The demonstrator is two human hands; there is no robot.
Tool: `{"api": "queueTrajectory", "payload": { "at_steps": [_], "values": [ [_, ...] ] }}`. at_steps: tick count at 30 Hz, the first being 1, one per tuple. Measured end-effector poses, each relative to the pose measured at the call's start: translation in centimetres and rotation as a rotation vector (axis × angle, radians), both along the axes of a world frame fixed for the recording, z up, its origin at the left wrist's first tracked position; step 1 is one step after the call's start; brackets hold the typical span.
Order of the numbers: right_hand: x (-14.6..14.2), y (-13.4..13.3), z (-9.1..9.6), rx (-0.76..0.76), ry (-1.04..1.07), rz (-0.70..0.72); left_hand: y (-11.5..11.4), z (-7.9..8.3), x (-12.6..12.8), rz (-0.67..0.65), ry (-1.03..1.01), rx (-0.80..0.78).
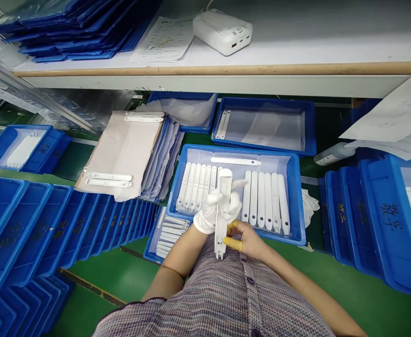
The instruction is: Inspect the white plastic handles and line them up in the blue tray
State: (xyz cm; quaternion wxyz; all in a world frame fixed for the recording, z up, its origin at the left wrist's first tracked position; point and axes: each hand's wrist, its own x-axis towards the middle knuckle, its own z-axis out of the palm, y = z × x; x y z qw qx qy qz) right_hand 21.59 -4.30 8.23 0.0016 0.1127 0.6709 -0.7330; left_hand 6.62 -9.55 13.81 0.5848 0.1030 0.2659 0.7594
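Observation:
A long white plastic part (222, 206) stands upright in front of me, held by both hands. My left hand (210, 211), in a white glove, wraps round its middle. My right hand (242, 236), bare with yellow finger cots, pinches its lower end. Behind the hands lies a blue bin (295, 196) with two rows of similar white parts (265, 201) and one part lying crosswise at its back.
Stacked blue bins (33, 224) fill the left. More blue bins (384, 220) stand at the right. A brown sheet with white parts (121, 150) lies at left centre. A shelf above carries a white power bank (223, 30), papers and blue trays.

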Motion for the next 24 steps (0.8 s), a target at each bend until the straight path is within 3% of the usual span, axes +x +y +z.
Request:
{"api": "queueTrajectory", "payload": {
  "at_steps": [3, 5, 7, 10, 14, 16, 19, 21, 24],
  "values": [
    [-0.4, 0.8, 0.1, 0.087, 0.006, 0.050, 0.6, 0.3, -1.5, 0.082, -0.043, 0.029],
    [-1.0, 2.5, 0.7, 0.171, 0.017, 0.049, 0.7, 0.8, -3.2, 0.090, -0.110, -0.035],
    [-1.8, 4.9, 1.9, 0.231, 0.037, -0.056, 0.4, 1.4, -4.9, 0.017, -0.196, -0.131],
    [-2.7, 9.4, 4.7, 0.303, 0.132, -0.328, -0.7, 2.0, -6.1, -0.056, -0.271, -0.228],
    [-2.9, 16.1, 10.3, 0.525, 0.365, -0.750, -3.0, 1.1, -5.3, 0.001, -0.256, -0.198],
    [-2.8, 20.3, 13.8, 0.685, 0.482, -0.957, -4.1, 0.0, -4.6, -0.114, -0.238, -0.178],
    [-2.8, 28.1, 19.5, 0.980, 0.530, -1.142, -5.3, -1.0, -3.7, -0.390, -0.180, -0.153],
    [-3.3, 33.8, 23.0, 1.164, 0.380, -1.163, -5.6, -0.9, -2.8, -0.440, -0.150, -0.152],
    [-4.8, 40.8, 26.4, 1.370, -0.031, -1.092, -5.7, 0.5, -1.1, -0.323, -0.115, -0.212]
  ]
}}
